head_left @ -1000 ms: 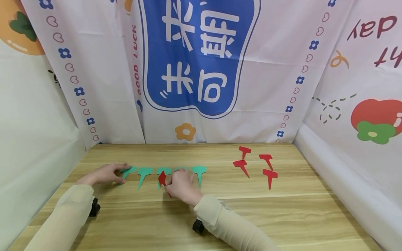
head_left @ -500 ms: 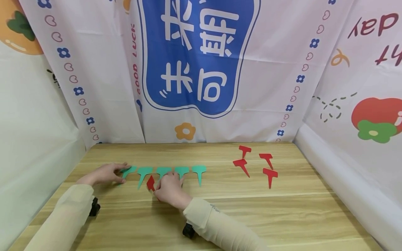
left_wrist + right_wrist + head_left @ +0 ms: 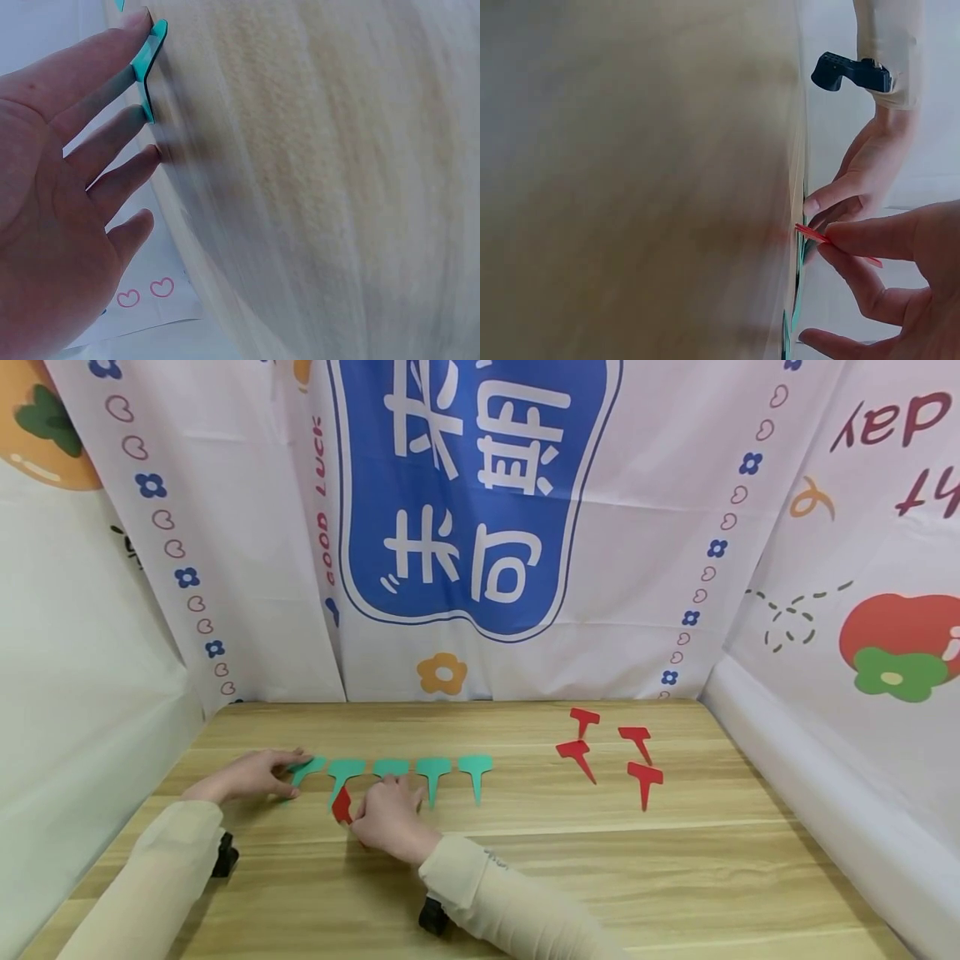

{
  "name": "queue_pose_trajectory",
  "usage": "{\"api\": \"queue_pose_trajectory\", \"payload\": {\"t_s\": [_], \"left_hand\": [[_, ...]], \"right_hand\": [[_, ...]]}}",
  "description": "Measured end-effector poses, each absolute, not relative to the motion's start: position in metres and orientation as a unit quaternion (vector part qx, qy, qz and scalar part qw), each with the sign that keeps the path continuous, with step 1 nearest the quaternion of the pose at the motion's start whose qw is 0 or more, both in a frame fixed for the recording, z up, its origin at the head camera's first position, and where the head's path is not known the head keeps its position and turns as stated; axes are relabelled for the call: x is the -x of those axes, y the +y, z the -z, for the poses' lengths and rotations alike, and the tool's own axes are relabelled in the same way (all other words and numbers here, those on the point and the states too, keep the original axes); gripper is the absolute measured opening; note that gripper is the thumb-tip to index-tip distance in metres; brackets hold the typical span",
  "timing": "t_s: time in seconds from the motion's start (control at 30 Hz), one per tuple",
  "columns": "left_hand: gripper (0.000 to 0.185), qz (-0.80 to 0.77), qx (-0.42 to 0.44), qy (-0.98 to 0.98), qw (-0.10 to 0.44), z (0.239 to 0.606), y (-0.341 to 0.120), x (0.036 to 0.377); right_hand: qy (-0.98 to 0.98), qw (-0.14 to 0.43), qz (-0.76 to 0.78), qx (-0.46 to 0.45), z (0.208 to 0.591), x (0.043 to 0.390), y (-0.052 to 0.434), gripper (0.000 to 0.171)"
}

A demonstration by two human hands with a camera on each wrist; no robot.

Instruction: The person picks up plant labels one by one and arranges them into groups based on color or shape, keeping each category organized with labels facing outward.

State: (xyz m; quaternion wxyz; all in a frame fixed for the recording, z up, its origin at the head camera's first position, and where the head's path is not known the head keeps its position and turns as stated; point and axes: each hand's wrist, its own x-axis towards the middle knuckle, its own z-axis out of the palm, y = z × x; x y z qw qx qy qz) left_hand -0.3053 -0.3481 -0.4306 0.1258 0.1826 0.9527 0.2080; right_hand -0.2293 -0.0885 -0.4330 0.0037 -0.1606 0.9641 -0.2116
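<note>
My left hand (image 3: 251, 775) touches the leftmost green T-shaped plant label (image 3: 306, 769) with extended fingers, at the left end of a row. In the left wrist view that green label (image 3: 154, 49) lies by the fingertips, the other fingers spread. My right hand (image 3: 393, 818) pinches a red plant label (image 3: 341, 806) between thumb and finger, its head overlapping the stem of the second green label (image 3: 347, 770). The right wrist view shows the red label (image 3: 812, 234) edge-on in the pinch, its lower part partly behind the fingers. The right hand partly covers the third green label (image 3: 392, 767).
Two more green labels, the fourth (image 3: 433, 767) and the fifth (image 3: 476, 765), continue the row rightward. Several red labels (image 3: 645, 783) lie loose at the back right of the wooden table (image 3: 675, 877). A printed cloth (image 3: 637, 568) hangs behind the table.
My right hand has moved left and slightly toward the near edge with the red label, from the third green label to the second. The left hand has stayed in place.
</note>
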Motion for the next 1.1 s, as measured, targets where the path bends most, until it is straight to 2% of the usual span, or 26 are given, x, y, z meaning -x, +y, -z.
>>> {"api": "queue_pose_trajectory", "payload": {"t_s": [0.17, 0.5, 0.73, 1.1], "left_hand": [[0.074, -0.211, -0.179, 0.952, 0.127, 0.431, -0.348, 0.305], [0.073, -0.212, -0.176, 0.952, 0.130, 0.431, -0.348, 0.306], [0.074, -0.209, -0.173, 0.953, 0.134, 0.431, -0.348, 0.305], [0.073, -0.213, -0.170, 0.952, 0.140, 0.431, -0.347, 0.306]], "right_hand": [[0.967, 0.015, 0.197, 0.158, 0.433, 0.227, -0.096, 0.041], [0.972, 0.001, 0.165, 0.169, 0.430, 0.223, -0.107, 0.046], [0.977, -0.009, 0.142, 0.161, 0.432, 0.221, -0.116, 0.039], [0.985, 0.008, 0.108, 0.131, 0.433, 0.221, -0.129, 0.028]]}}
